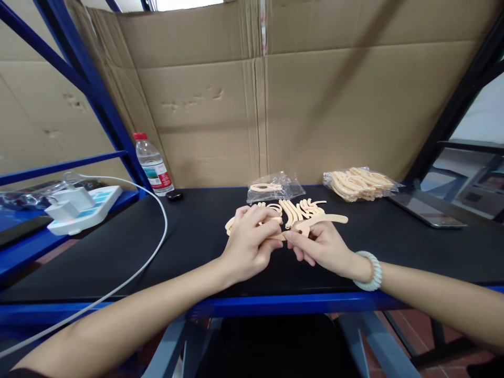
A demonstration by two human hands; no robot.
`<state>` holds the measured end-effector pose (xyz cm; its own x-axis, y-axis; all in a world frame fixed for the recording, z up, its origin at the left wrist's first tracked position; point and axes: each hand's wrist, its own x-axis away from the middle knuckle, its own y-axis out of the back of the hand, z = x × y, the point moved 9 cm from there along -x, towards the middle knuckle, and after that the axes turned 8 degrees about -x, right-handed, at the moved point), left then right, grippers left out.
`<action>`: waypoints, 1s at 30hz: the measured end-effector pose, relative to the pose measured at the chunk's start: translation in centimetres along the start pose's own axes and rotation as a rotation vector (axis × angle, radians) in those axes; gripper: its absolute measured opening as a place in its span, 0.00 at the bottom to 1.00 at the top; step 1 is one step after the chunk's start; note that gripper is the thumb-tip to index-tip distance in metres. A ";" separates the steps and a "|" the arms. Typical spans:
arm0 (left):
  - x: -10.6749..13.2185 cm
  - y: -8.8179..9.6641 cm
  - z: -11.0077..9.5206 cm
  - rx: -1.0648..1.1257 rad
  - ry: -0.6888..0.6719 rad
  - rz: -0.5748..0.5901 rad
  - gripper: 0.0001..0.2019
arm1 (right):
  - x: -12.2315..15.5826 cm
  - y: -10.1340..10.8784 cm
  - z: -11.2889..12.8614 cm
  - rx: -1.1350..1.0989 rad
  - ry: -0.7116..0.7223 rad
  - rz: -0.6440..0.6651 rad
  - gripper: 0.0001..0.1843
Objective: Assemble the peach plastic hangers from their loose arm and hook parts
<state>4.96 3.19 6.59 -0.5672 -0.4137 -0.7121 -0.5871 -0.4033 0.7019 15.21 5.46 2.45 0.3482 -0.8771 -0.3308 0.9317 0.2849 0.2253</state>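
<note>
Both hands meet over the middle of a black table [118,252]. My left hand [249,241] is closed, its fingers pinching pale peach curved flat pieces. My right hand [321,245], with a pale bead bracelet [372,271] at the wrist, is closed on a long curved peach piece [325,219] that sticks out to the right. Just behind the hands lies a loose pile of the same peach pieces [296,208].
Two clear plastic bags of peach pieces lie further back: a small one [273,187] and a fuller one [359,184]. A water bottle [153,164] stands at back left by a blue frame post. A white power strip [84,207] with a white cable [157,236] sits left; a tablet [427,210] lies right.
</note>
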 end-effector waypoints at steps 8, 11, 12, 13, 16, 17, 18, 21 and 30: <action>0.0 1.7 -1.1 -0.224 -0.150 -0.197 0.03 | -0.6 0.1 -0.9 -0.326 -0.050 0.022 0.20; -0.3 2.1 -1.4 -0.304 -0.168 -0.221 0.02 | -1.0 1.0 -0.1 -0.368 0.056 0.005 0.17; -0.3 2.2 -1.5 -0.334 -0.180 -0.230 0.02 | -1.1 1.3 0.2 -0.372 0.093 -0.004 0.16; -0.3 2.3 -1.7 -0.362 -0.193 -0.241 0.02 | -1.2 1.5 0.5 -0.376 0.124 -0.016 0.15; -0.3 2.7 -2.3 -0.432 -0.226 -0.285 0.02 | -1.2 2.0 1.2 -0.393 0.177 -0.050 0.16; -0.3 2.8 -2.4 -0.448 -0.231 -0.298 0.02 | -1.1 2.1 1.3 -0.401 0.187 -0.057 0.16; -0.3 2.9 -2.6 -0.461 -0.238 -0.308 0.02 | -1.1 2.2 1.5 -0.405 0.198 -0.065 0.17; -0.3 2.9 -3.0 -0.485 -0.270 -0.321 0.03 | -0.7 2.5 1.9 -0.357 0.250 -0.107 0.16; 0.1 3.4 -3.7 -0.442 -0.305 -0.346 0.03 | 1.0 2.8 4.1 -0.079 0.463 -0.168 0.13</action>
<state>5.03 -1.24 8.92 -0.5646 0.0251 -0.8250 -0.5086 -0.7978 0.3237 17.69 3.80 6.53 0.1852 -0.6544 -0.7331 0.9776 0.1984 0.0699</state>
